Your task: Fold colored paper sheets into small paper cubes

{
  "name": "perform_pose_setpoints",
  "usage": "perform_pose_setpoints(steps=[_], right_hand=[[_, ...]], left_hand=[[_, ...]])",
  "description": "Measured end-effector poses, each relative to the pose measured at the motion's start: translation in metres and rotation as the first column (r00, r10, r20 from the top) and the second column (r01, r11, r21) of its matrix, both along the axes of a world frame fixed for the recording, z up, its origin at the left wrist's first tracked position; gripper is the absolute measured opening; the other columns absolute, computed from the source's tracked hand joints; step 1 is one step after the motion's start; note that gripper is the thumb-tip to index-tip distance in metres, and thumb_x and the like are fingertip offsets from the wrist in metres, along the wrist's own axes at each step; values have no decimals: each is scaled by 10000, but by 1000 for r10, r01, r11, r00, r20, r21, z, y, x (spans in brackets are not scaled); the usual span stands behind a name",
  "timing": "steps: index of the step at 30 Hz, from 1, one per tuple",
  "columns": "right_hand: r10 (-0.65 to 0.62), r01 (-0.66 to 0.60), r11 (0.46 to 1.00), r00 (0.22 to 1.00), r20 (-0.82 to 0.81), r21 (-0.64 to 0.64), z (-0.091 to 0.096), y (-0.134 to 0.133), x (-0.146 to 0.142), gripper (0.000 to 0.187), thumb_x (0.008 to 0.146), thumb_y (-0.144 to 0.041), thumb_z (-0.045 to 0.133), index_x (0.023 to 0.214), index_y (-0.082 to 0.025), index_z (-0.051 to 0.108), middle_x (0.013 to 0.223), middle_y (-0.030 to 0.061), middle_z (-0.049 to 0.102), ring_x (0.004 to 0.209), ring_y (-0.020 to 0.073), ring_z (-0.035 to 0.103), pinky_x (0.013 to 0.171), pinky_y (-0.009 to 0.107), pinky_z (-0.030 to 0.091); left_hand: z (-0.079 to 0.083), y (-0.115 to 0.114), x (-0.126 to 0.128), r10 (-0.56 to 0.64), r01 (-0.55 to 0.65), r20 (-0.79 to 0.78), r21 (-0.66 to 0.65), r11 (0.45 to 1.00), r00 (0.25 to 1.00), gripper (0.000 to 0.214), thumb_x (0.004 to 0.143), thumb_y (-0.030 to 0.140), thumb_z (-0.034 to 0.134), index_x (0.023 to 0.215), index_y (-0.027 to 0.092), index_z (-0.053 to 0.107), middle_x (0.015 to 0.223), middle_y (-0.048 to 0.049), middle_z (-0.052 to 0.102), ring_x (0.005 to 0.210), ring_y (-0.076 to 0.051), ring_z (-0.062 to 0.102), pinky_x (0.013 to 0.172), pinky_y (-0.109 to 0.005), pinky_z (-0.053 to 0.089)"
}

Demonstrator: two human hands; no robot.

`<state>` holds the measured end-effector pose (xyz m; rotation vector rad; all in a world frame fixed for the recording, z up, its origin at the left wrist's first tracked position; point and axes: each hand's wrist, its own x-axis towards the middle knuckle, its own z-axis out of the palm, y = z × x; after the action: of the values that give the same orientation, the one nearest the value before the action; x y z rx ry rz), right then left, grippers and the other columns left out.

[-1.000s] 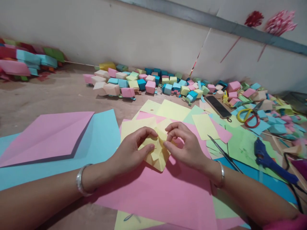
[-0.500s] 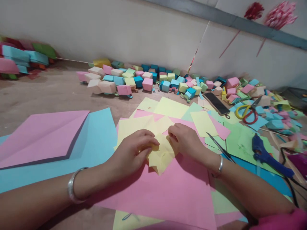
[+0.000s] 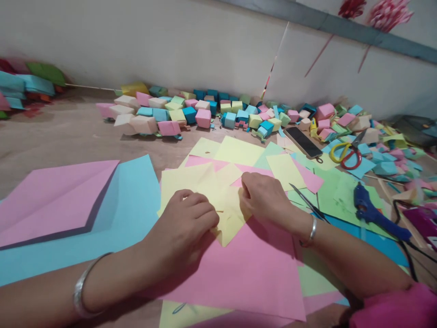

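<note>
A small piece of folded yellow paper (image 3: 227,225) lies between my two hands, over a large pink sheet (image 3: 246,278). My left hand (image 3: 187,223) is closed at its left side, the fingers curled and the thumb out of sight beneath. At the paper's right edge my right hand (image 3: 262,196) is closed too, its fingertips pressed together on the yellow paper. Behind the hands more yellow sheets (image 3: 239,150) lie loosely overlapped. How the paper is folded under my fingers is partly hidden.
At left, a pink sheet (image 3: 58,196) overlies a blue sheet (image 3: 136,205). Paper blocks (image 3: 204,118) line the wall. On the right lie a phone (image 3: 303,142), yellow-and-red-handled scissors (image 3: 350,155), dark scissors (image 3: 309,202) and a blue glue gun (image 3: 378,216) with a cord.
My left hand has moved left and toward me, its fingers now more curled over the paper's left side. My right hand stays at the right edge. The view has shifted slightly.
</note>
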<state>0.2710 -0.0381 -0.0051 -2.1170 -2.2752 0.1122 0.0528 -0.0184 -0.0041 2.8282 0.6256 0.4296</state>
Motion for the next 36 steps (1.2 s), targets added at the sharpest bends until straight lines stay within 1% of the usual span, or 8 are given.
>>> perform_pose_setpoints(steps=[3, 6, 11, 17, 19, 24, 27, 36], right_hand=[[-16, 15, 1000, 997, 79, 22, 2, 1, 5, 73, 820, -114, 466, 805, -173, 506, 719, 49, 560, 538, 127, 365, 511, 315, 148], [38, -34, 998, 995, 97, -44, 5, 2, 7, 65, 821, -124, 475, 791, -175, 500, 704, 49, 557, 528, 128, 361, 509, 318, 138], [123, -103, 974, 988, 91, -201, 12, -1, 8, 140, 782, -35, 476, 766, -173, 496, 674, 35, 539, 538, 128, 349, 524, 321, 149], [272, -275, 961, 952, 138, 6, 2, -5, 14, 229, 751, 41, 452, 677, -175, 457, 761, 65, 509, 659, 157, 361, 574, 335, 170], [336, -341, 940, 935, 115, 27, 0, -6, 13, 236, 751, 58, 435, 715, -173, 470, 790, 65, 515, 675, 159, 354, 581, 331, 187], [453, -454, 891, 890, 49, 4, 0, -8, 10, 226, 773, 44, 433, 735, -177, 459, 756, 45, 504, 635, 152, 311, 562, 324, 186], [470, -471, 882, 881, 45, 8, 0, -10, 11, 241, 775, 38, 428, 695, -189, 430, 744, 47, 494, 637, 158, 310, 559, 324, 181], [460, -458, 886, 888, 21, -67, 22, -26, 6, 207, 836, 24, 403, 860, -173, 463, 790, 28, 510, 608, 142, 315, 562, 308, 193]], left_hand=[[8, -4, -6, -41, 49, -48, 193, 980, 998, 218, 873, 108, 450, 710, 183, 572, 698, -35, 603, 714, -212, 530, 716, -391, 349], [13, -4, -11, -10, 53, -132, 328, 943, 991, 292, 815, -12, 391, 698, 180, 576, 707, -57, 607, 698, -225, 540, 706, -395, 350], [4, 1, -12, 76, -13, -257, 239, 971, 964, 286, 725, -48, 440, 601, 195, 524, 600, -33, 514, 566, -204, 460, 593, -363, 313], [-6, -11, -14, 45, 104, -361, 382, 918, 931, 369, 698, -93, 357, 691, 181, 604, 688, -69, 542, 688, -231, 459, 625, -375, 371], [-9, -17, -12, 35, 103, -352, 366, 925, 935, 340, 733, -79, 371, 736, 168, 604, 725, -75, 552, 685, -226, 446, 635, -383, 380], [-10, -18, -3, -31, 67, -281, 120, 990, 959, 104, 885, 148, 518, 786, 163, 549, 756, -53, 515, 661, -198, 412, 586, -357, 367], [-9, -14, 1, -44, 68, -285, 74, 995, 958, 209, 884, 340, 597, 786, 167, 532, 797, -59, 507, 705, -205, 410, 600, -358, 369], [-15, -12, 6, -35, 77, -239, 168, 983, 970, 98, 891, 170, 499, 812, 166, 557, 775, -56, 528, 685, -201, 410, 580, -356, 336]])
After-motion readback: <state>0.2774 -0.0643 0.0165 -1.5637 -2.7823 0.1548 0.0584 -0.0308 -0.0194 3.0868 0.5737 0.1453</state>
